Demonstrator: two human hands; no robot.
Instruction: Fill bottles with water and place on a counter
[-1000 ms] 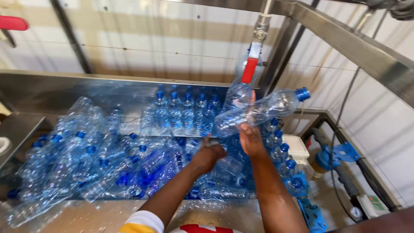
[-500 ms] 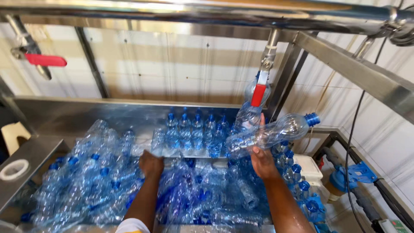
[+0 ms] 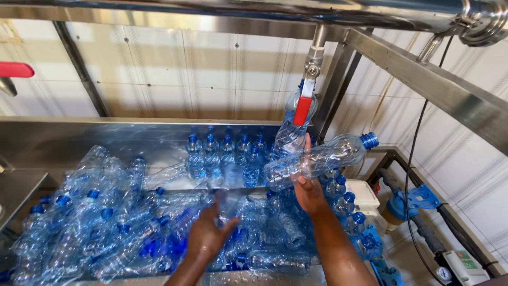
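The right hand (image 3: 309, 193) holds 2 empty clear bottles (image 3: 312, 159), fingers wrapped round their bodies under the tap (image 3: 303, 106). The left hand (image 3: 209, 235) closes on another bottle (image 3: 228, 204) from the heap (image 3: 106, 222). They look light, thin, easily crushed and probably slippery; mid-body is the best grip.

glossy clear plastic bottles (image 3: 317, 159), brushed steel trough (image 3: 79, 140)
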